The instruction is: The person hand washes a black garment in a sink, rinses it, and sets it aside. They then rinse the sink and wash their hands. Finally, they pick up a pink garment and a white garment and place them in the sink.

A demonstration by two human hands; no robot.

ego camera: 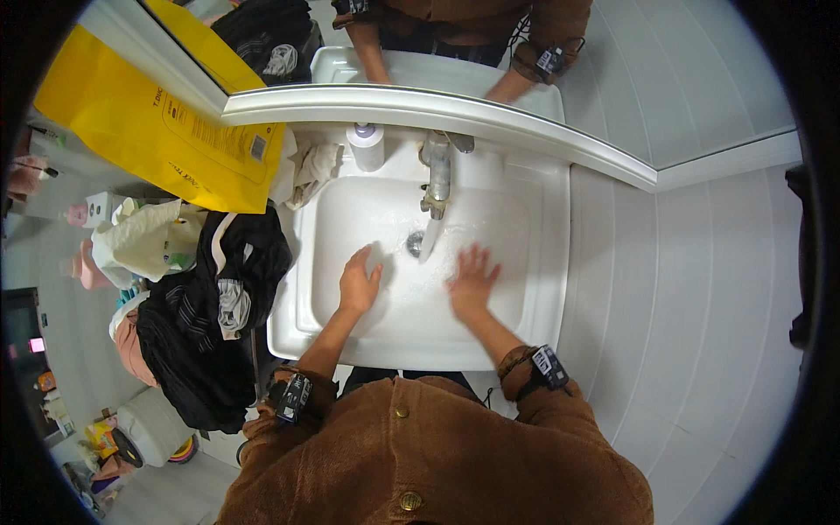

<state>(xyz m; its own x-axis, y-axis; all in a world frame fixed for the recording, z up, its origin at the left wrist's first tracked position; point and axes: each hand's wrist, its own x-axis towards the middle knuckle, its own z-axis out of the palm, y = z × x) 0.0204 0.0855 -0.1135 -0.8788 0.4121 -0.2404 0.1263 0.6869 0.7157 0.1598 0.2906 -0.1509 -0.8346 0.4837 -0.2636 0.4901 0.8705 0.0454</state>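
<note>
Water runs from a metal faucet (438, 174) into a white washbasin (420, 315), falling beside the round drain (415, 244). My left hand (359, 281) is over the left part of the basin, holding nothing, its thumb apart from the fingers. To the right of the stream, my right hand (474, 282) is spread palm down, slightly blurred, with nothing in it. Whether it touches the basin's surface I cannot tell. A white bottle with a purple top (367, 147) stands on the basin's back ledge, left of the faucet.
A mirror cabinet's white lower edge (426, 113) juts over the basin's back. Left are a yellow plastic bag (170, 125), a crumpled beige cloth (316, 172), a pile of black clothes (197, 341) and a white towel (141, 239). A tiled wall (630, 275) borders the right side.
</note>
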